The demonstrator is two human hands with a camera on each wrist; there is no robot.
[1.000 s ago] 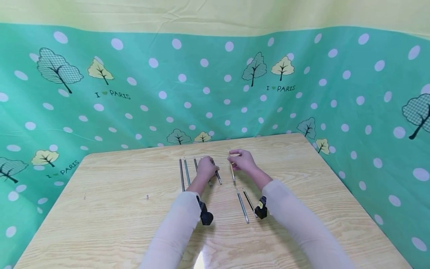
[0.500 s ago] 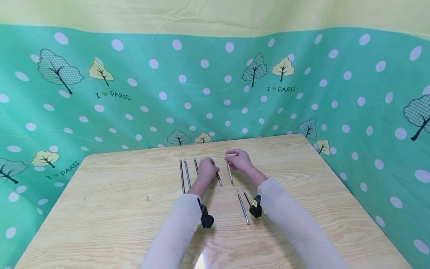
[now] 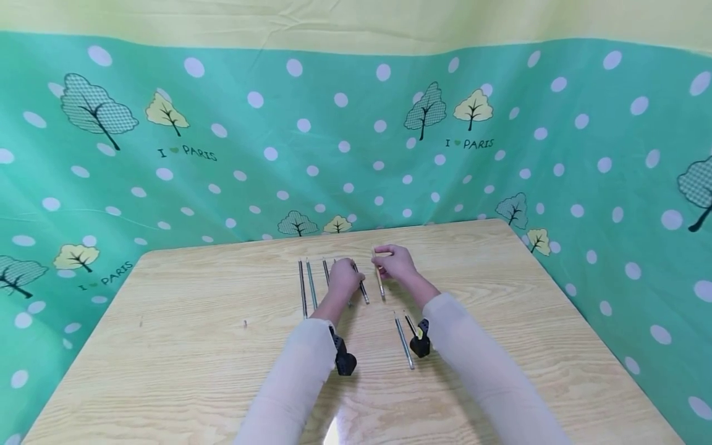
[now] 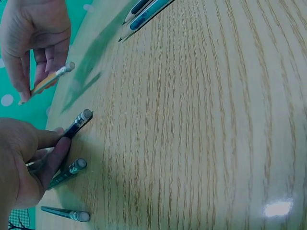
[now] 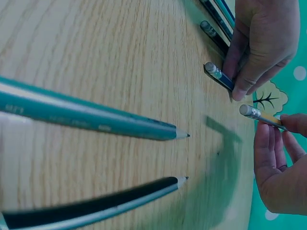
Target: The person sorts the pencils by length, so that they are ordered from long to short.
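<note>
In the head view my right hand [image 3: 396, 262] pinches a yellow pencil [image 3: 381, 285] between thumb and fingers. Its eraser end points toward me, and in the right wrist view the pencil [image 5: 266, 117] looks lifted off the table. My left hand [image 3: 345, 277] has thumb and finger on a dark pencil [image 3: 364, 293], which lies just left of the yellow one. Beneath and beside the left hand lie more pencils in a row, partly covered by it; a green pencil [image 3: 311, 284] and a black pencil [image 3: 303, 287] show at the row's left.
Nearer to me, a teal pencil [image 3: 403, 343] lies on the wooden table [image 3: 183, 371]; beside it a black-striped pencil [image 5: 96, 203] is partly hidden by the right wrist camera [image 3: 420, 343]. A tiny scrap [image 3: 245, 323] lies to the left. A green dotted curtain [image 3: 245, 123] borders the table.
My right hand has shifted slightly left with the yellow pencil, closer to the row. The left hand stays on the dark pencil. The head view has tilted a little.
</note>
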